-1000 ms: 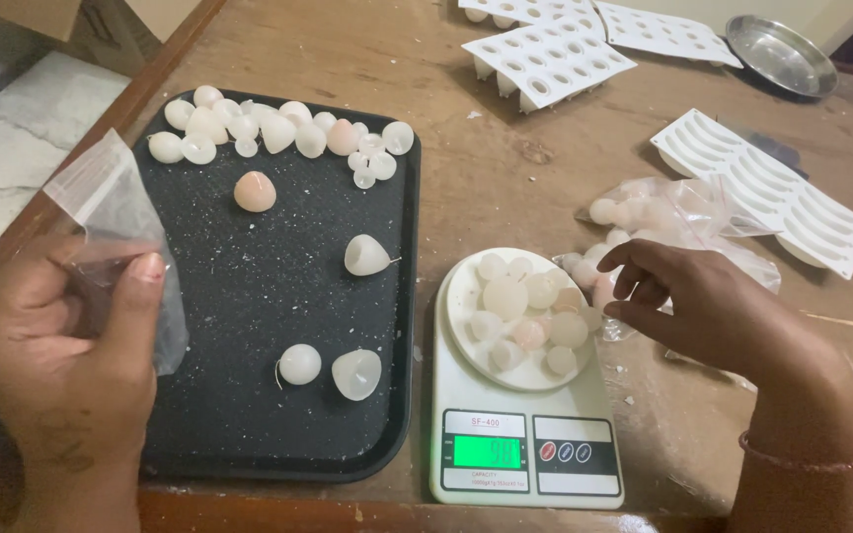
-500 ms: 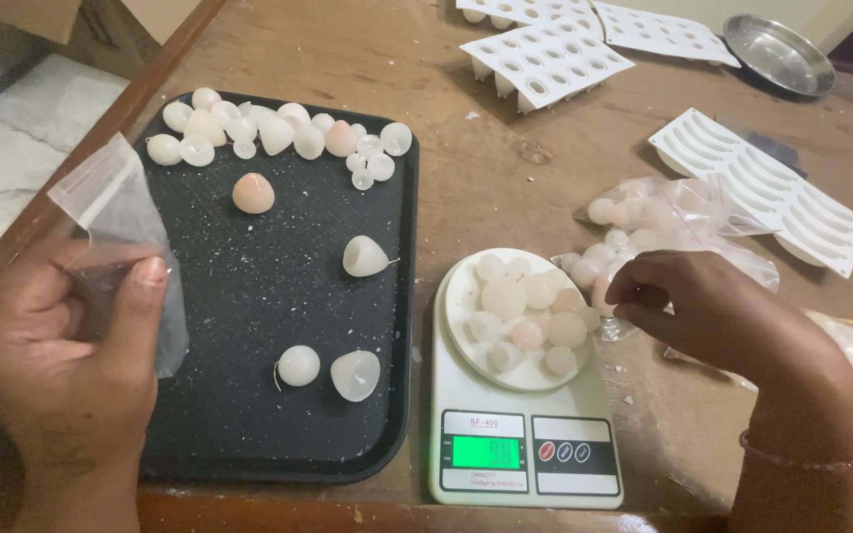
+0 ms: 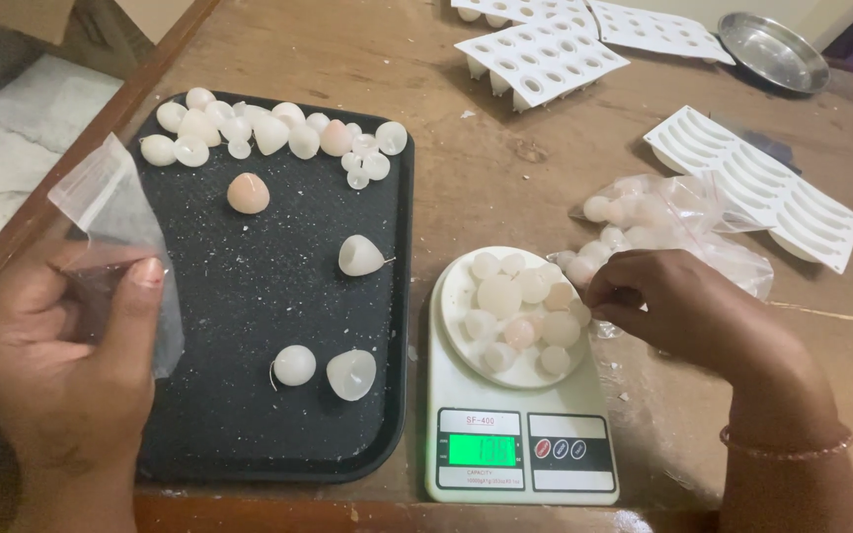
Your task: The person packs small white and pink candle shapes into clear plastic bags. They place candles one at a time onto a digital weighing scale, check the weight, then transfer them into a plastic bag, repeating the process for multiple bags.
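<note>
The left hand (image 3: pixel 61 365) pinches a small clear plastic pouch (image 3: pixel 116 247) between thumb and fingers, holding it upright over the left edge of the black tray (image 3: pixel 249 434); its mouth looks flat rather than spread. The right hand (image 3: pixel 683 311) has its fingertips drawn together at the right rim of the pile of small wax candles (image 3: pixel 517 311), white and pale pink, heaped on the round plate of a white digital kitchen scale (image 3: pixel 520 449) whose green display is lit. Whether the fingers have actually closed on a piece I cannot tell; they hide the contact point. Just behind that hand lies a clear bag of more candles (image 3: pixel 668 222), touching the scale's right side. On the tray, a row of similar pieces (image 3: pixel 269 133) sits along the far edge and four larger domed ones, some with thin wicks showing, lie scattered among wax crumbs. White moulds (image 3: pixel 752 183) and a steel dish (image 3: pixel 772 49) rest farther off on the wooden tabletop (image 3: pixel 505 168). The heap looks loosely stacked, so a nudge from the fingertips could likely roll pieces off the plate; the bag leaning on the scale might skew the reading, and the limp pouch could let a piece slip past its mouth.
</note>
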